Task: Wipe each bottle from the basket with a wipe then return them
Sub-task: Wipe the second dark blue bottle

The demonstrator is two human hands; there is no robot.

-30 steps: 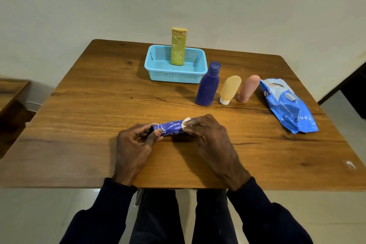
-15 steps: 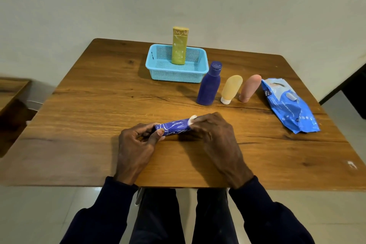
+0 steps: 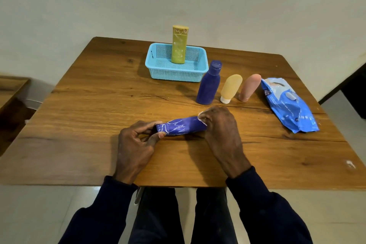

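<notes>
**Head view: both hands on a blue tube near the front edge of the tabletop**

Head view. The blue tube (image 3: 181,128) lies sideways between the two hands, midway along the near edge of the tabletop (image 3: 95,109) and low over it; whether it touches the wood cannot be told. The left hand (image 3: 136,144) pinches the tube's left end, its fingers (image 3: 150,125) curled round it with the thumb underneath. The right hand (image 3: 219,130) covers the tube's right end, its fingers (image 3: 211,118) clenched over a white wipe (image 3: 201,117) pressed against the tube.

Toward the far edge stands a light blue basket (image 3: 178,76) with a green bottle (image 3: 179,45) upright inside it. Just beside the basket's right near corner stands a dark blue bottle (image 3: 209,85). To its right, in a row, a yellow tube (image 3: 231,87) stands on its white cap and a pink tube (image 3: 250,87) stands cap down. A blue pack of wipes (image 3: 288,105) lies flat near the right edge, just beside the pink tube.
</notes>
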